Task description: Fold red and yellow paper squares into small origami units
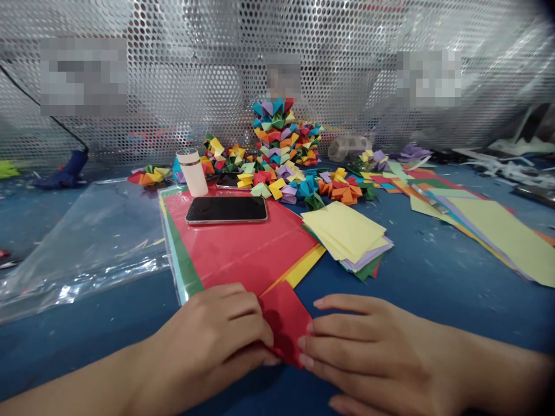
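A small red paper piece lies at the front middle, between my two hands. My left hand is curled at its left side, thumb and fingertips pressed together on the paper's lower left edge. On the other side, my right hand has its fingers stretched and apart, several fingertips touching the paper's right edge. Just behind lies a stack of large coloured sheets in a clear sleeve, red sheet on top. Small square papers, pale yellow uppermost, rest to the right of that stack.
A black phone and a white cylinder stand on the red sheet. Folded paper pieces pile up behind. Long paper strips lie right, a clear plastic bag left. A perforated metal screen closes the back.
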Demonstrator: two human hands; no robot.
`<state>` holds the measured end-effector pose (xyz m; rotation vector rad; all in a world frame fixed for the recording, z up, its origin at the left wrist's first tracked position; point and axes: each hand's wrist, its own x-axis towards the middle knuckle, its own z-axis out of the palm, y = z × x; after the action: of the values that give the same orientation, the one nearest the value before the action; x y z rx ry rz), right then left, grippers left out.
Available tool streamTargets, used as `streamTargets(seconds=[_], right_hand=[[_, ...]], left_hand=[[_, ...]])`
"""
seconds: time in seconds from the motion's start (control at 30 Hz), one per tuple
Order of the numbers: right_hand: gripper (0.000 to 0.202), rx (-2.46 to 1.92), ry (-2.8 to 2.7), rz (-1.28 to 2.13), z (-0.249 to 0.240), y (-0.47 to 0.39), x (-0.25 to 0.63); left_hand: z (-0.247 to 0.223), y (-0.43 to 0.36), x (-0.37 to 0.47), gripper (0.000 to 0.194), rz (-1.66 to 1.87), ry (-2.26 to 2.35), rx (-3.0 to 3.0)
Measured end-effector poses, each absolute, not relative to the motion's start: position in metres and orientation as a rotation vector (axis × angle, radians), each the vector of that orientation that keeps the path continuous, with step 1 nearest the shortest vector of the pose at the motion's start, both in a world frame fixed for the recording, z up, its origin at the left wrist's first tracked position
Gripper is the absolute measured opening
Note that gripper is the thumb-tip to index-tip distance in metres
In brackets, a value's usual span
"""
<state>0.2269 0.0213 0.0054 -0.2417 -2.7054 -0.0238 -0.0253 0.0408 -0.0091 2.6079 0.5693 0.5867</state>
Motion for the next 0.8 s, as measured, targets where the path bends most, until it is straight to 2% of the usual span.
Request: streamTargets(seconds=[0.4,0.53,0.73,0.8], right_hand=[[0.022,-0.241,-2.708,0.12,0.006,0.022,0.223],[0.023,-0.239,-2.695,0.098,0.007,0.023,0.223],[0.022,-0.228,-2.723,0.118,0.006,0.023,0.223],[0.022,-0.226,-2.731,0.124,0.006,0.023,0.223]], left_hand=[[-0.011,0.033,-0.02,0.006,0.56,0.852,2.274],[-0.012,0.03,-0.019,0.004,0.582,0.894,2.26],[-0.012,0.029,-0.019,0.014,0.631,0.942,2.291],[-0.013,0.028,-0.02,0.011,0.656,0.931,2.369]])
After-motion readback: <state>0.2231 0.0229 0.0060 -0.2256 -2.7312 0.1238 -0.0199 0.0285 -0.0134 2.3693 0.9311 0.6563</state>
